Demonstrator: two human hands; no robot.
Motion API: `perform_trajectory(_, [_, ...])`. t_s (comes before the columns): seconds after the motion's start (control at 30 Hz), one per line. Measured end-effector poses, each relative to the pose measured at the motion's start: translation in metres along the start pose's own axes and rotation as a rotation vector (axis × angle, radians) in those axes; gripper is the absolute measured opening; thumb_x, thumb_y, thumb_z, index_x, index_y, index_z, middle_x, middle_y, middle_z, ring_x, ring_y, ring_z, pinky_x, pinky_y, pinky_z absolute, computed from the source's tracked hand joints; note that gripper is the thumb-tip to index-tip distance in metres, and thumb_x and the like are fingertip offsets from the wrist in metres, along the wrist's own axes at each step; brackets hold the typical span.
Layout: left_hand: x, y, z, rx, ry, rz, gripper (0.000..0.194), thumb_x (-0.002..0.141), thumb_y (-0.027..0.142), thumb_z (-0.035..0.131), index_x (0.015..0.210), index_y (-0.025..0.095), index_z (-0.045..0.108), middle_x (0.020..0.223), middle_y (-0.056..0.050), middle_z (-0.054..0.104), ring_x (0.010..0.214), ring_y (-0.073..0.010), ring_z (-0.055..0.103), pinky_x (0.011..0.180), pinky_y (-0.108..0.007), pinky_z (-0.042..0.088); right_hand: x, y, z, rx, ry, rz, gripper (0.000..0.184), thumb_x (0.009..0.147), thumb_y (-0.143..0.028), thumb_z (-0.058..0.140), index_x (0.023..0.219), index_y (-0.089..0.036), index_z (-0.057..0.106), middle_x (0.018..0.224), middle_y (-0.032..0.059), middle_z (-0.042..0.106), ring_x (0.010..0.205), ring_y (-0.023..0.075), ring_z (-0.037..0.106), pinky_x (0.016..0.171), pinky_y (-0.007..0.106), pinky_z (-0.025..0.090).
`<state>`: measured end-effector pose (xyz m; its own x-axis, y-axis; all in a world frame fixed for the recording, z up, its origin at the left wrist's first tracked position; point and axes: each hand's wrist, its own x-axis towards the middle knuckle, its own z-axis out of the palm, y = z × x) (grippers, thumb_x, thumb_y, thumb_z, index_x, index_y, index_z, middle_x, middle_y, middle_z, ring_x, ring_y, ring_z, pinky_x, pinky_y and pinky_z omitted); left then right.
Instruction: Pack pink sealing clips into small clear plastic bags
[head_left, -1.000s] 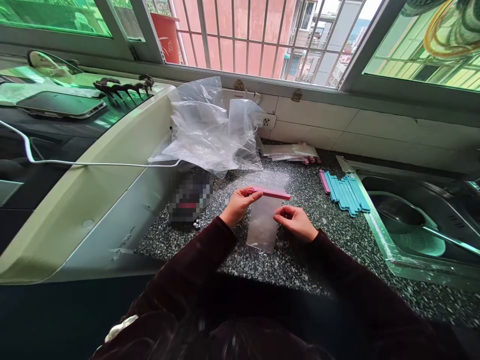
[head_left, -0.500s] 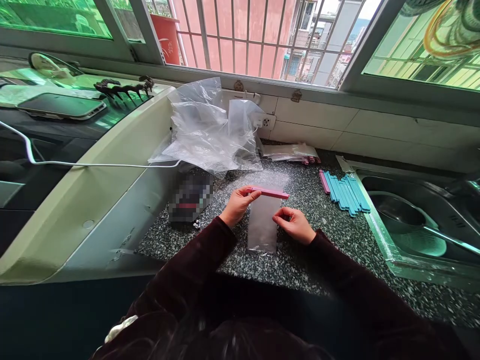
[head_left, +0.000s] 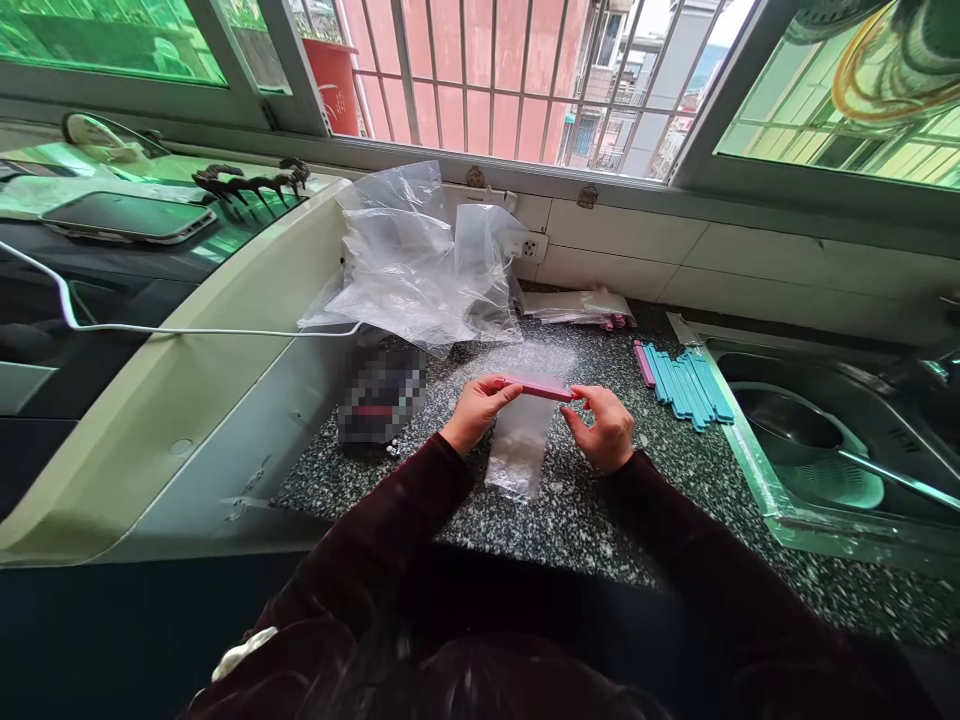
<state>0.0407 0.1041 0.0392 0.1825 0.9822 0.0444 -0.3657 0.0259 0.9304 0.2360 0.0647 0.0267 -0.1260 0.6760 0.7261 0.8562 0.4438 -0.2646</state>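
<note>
A pink bag sealing clip [head_left: 541, 390] lies across the upper part of a clear plastic bag [head_left: 517, 455], which hangs below it over the speckled countertop. My left hand [head_left: 478, 412] is closed on the clip's left end, thumb along its near side. At the clip's right end, my right hand [head_left: 602, 428] has its fingertips on the tip, with the thumb just below. Several blue clips [head_left: 686, 385] and a pink clip [head_left: 644, 363] lie side by side right of my hands. Farther back rests a stack of clear bags with pink clips [head_left: 579, 306].
A heap of large clear plastic bags [head_left: 420, 265] stands behind, left of the wall socket [head_left: 530, 247]. The sink [head_left: 750, 480] on the right holds a pan [head_left: 795, 415]. A blurred dark package [head_left: 381, 395] sits left. A white cable [head_left: 217, 330] crosses the washing-machine-like appliance [head_left: 187, 370].
My right hand has moved up from beside the bag to the clip's right end. The bag's lower end has swung slightly left. My left hand keeps its hold.
</note>
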Motion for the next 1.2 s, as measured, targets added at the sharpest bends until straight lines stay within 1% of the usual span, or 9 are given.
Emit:
perform_trajectory(0.1, [-0.001, -0.002, 0.000, 0.006, -0.018, -0.007, 0.032, 0.049, 0.040, 0.080, 0.066, 0.014, 0.070, 0.065, 0.000, 0.065, 0.063, -0.0100, 0.052, 0.064, -0.023, 0.040, 0.002, -0.001, -0.001, -0.083, 0.013, -0.113, 0.019, 0.083, -0.032, 0.055, 0.093, -0.018, 0.062, 0.085, 0.0051, 0.069, 0.078, 0.0170, 0.059, 0.071, 0.028, 0.044])
perform_trajectory(0.37, [-0.001, -0.012, -0.001, 0.006, -0.018, -0.056, 0.036, 0.048, 0.044, 0.079, 0.062, 0.014, 0.067, 0.058, 0.001, 0.062, 0.056, -0.0085, 0.049, 0.059, -0.022, 0.037, 0.004, -0.004, -0.005, -0.218, 0.003, -0.252, 0.016, 0.084, -0.031, 0.056, 0.083, -0.018, 0.065, 0.075, 0.0019, 0.070, 0.069, 0.0142, 0.056, 0.066, 0.027, 0.035])
perform_trajectory(0.53, [-0.002, -0.012, 0.001, 0.099, -0.134, -0.085, 0.039, 0.057, 0.048, 0.073, 0.069, 0.011, 0.068, 0.067, -0.005, 0.066, 0.060, -0.0105, 0.053, 0.064, -0.024, 0.039, 0.009, 0.001, -0.005, -0.234, -0.004, -0.298, 0.015, 0.083, -0.030, 0.056, 0.081, -0.017, 0.065, 0.072, 0.0015, 0.069, 0.067, 0.0136, 0.055, 0.064, 0.027, 0.032])
perform_trajectory(0.6, [-0.001, -0.010, 0.003, 0.105, -0.173, -0.128, 0.041, 0.058, 0.049, 0.073, 0.073, 0.011, 0.067, 0.070, -0.006, 0.067, 0.061, -0.0111, 0.054, 0.065, -0.025, 0.040, 0.013, 0.005, -0.005, -0.237, -0.006, -0.306, 0.016, 0.083, -0.030, 0.056, 0.081, -0.017, 0.065, 0.071, 0.0014, 0.069, 0.066, 0.0135, 0.055, 0.064, 0.027, 0.032])
perform_trajectory(0.7, [0.005, -0.008, 0.004, 0.065, -0.216, -0.232, 0.043, 0.054, 0.045, 0.076, 0.078, 0.011, 0.064, 0.072, -0.006, 0.068, 0.059, -0.0111, 0.055, 0.065, -0.026, 0.041, 0.020, 0.013, -0.005, -0.252, -0.016, -0.301, 0.017, 0.084, -0.030, 0.055, 0.079, -0.017, 0.065, 0.069, 0.0013, 0.069, 0.065, 0.0137, 0.055, 0.063, 0.027, 0.031])
perform_trajectory(0.77, [0.011, -0.007, 0.005, 0.070, -0.242, -0.287, 0.041, 0.053, 0.041, 0.078, 0.075, 0.011, 0.063, 0.069, -0.005, 0.067, 0.056, -0.0101, 0.054, 0.064, -0.026, 0.041, 0.025, 0.020, -0.004, -0.267, -0.024, -0.279, 0.018, 0.084, -0.031, 0.054, 0.078, -0.018, 0.065, 0.070, 0.0016, 0.069, 0.065, 0.0140, 0.055, 0.063, 0.027, 0.031])
perform_trajectory(0.93, [0.027, -0.008, 0.011, 0.055, -0.245, -0.394, 0.037, 0.053, 0.035, 0.078, 0.073, 0.012, 0.058, 0.065, -0.005, 0.067, 0.051, -0.0100, 0.055, 0.057, -0.024, 0.041, 0.040, 0.043, -0.001, -0.289, -0.054, -0.209, 0.021, 0.083, -0.032, 0.052, 0.078, -0.017, 0.066, 0.069, 0.0026, 0.068, 0.066, 0.0153, 0.056, 0.064, 0.028, 0.031])
perform_trajectory(1.03, [0.040, -0.010, 0.017, 0.038, -0.229, -0.421, 0.036, 0.053, 0.033, 0.077, 0.075, 0.013, 0.057, 0.062, -0.004, 0.067, 0.049, -0.0102, 0.055, 0.054, -0.023, 0.040, 0.049, 0.058, 0.002, -0.320, -0.075, -0.154, 0.022, 0.082, -0.032, 0.051, 0.076, -0.017, 0.066, 0.067, 0.0033, 0.067, 0.066, 0.0163, 0.056, 0.064, 0.028, 0.030])
perform_trajectory(1.2, [0.064, -0.014, 0.025, 0.071, -0.217, -0.395, 0.028, 0.055, 0.031, 0.074, 0.071, 0.013, 0.058, 0.062, -0.004, 0.066, 0.046, -0.0097, 0.050, 0.049, -0.023, 0.034, 0.064, 0.079, 0.007, -0.395, -0.125, -0.058, 0.024, 0.081, -0.032, 0.049, 0.075, -0.016, 0.066, 0.069, 0.0054, 0.067, 0.069, 0.0181, 0.056, 0.065, 0.029, 0.030])
